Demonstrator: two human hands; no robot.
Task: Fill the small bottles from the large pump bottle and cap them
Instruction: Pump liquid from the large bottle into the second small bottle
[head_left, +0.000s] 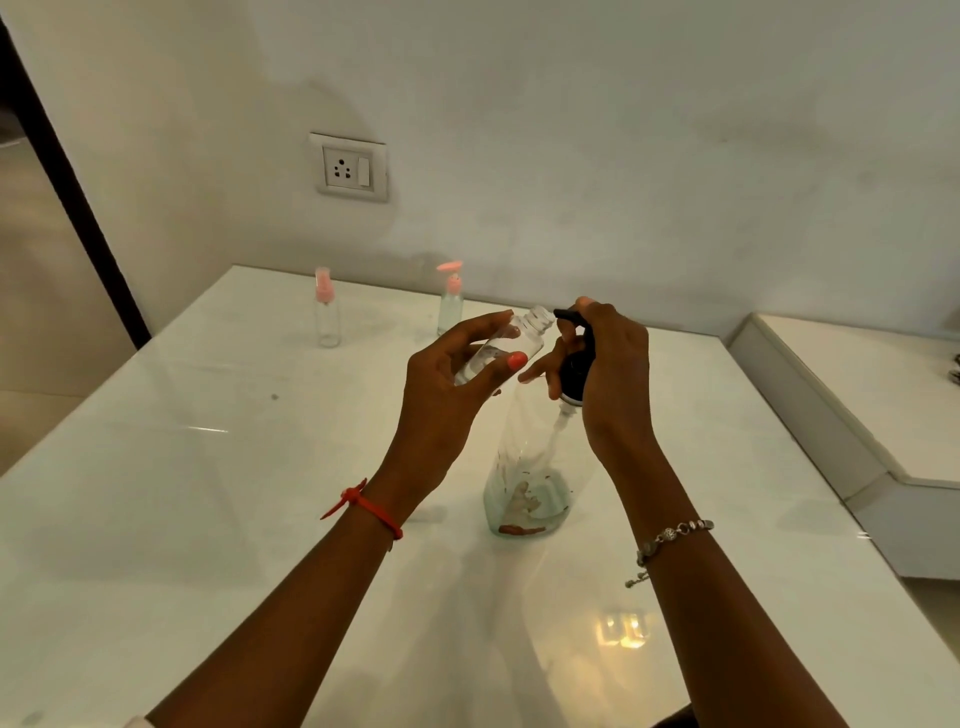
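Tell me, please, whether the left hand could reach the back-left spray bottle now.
Probably not yet: the left hand is busy holding an uncapped small bottle, though nothing stands in the path to the spray bottle.

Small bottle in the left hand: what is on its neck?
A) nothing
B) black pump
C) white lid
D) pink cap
A: the small bottle in the left hand shows a bare threaded neck, next to the pump head gripped by the right hand.
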